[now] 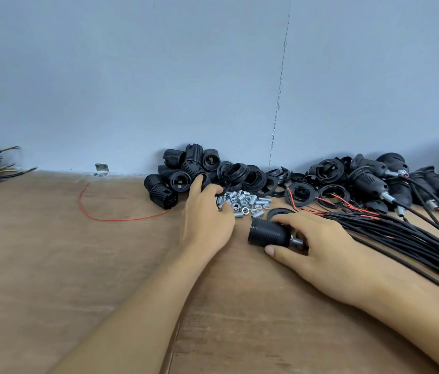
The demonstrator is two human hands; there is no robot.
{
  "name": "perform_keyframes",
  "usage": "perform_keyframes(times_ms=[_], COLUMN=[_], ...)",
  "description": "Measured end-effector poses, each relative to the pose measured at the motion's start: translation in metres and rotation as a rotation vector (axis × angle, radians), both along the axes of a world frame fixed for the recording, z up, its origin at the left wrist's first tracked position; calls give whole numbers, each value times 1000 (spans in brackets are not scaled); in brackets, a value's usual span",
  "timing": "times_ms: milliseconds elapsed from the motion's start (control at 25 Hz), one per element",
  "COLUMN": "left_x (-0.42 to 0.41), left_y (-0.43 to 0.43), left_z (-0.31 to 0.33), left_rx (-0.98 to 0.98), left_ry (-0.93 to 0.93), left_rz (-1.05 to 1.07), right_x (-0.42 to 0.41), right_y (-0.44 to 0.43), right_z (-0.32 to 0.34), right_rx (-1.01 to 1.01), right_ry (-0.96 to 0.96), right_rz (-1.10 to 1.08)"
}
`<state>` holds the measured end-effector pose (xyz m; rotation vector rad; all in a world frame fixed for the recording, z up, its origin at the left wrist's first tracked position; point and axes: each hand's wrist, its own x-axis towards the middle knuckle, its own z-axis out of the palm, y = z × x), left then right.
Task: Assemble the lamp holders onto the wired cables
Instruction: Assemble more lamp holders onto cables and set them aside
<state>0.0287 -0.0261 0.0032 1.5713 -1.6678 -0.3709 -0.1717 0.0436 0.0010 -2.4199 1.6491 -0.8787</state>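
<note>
Right hand: the right hand (pixel 321 247) lies on the near right side of the heap of silver metal nuts and threaded tubes (pixel 242 202). Its fingers (pixel 283 218) and thumb curl round the rear of a black ribbed plastic lamp holder (pixel 268 233).
Holder: it lies on its side on the brown wooden desk (pixel 51 265), just near of the heap, with its metal stem toward the palm.
Left hand: the left hand (pixel 207 211) rests at the heap's left edge, fingers curled. A dark curved piece shows at the fingertips, but I cannot tell whether it is gripped.
Holder bodies: the pile of black holder bodies (pixel 183 171) sits left of and behind the heap.
Rings: the loose black plastic rings (pixel 250 176) lie just behind the heap.
Cables: the bundle of black cables with red wire ends (pixel 402 238) fans out right of the heap, beside the right hand.
Risk: the round holder could roll if that grip loosens. The left hand working blind may scatter the heap or drag the pile down. A stray red end could snag a ring.
</note>
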Motion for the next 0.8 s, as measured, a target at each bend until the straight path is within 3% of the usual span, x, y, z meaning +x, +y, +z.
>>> perform_keyframes(times_ms=[200,320,440,560,720,800], left_x=[-10,-26,-39,-42,-43,-41], left_y=[8,17,26,25,27,28], left_z=[-7,-7,-11,-12,-9,-8], left_rx=[-221,-255,-179,-148,-109,-87], left_ry=[20,21,-161,-294,-124,63], left_rz=[-60,-191,-433,-506,-480,-410], right_x=[-7,-20,-27,-22,-20,-21], right_y=[-3,-6,-9,-8,-4,-1], right_z=[3,5,7,6,8,9], right_rx=[0,-16,-8,22,44,61], right_ry=[-53,-280,-495,-525,-520,-532], right_rz=[-38,-170,-280,-293,-282,-259])
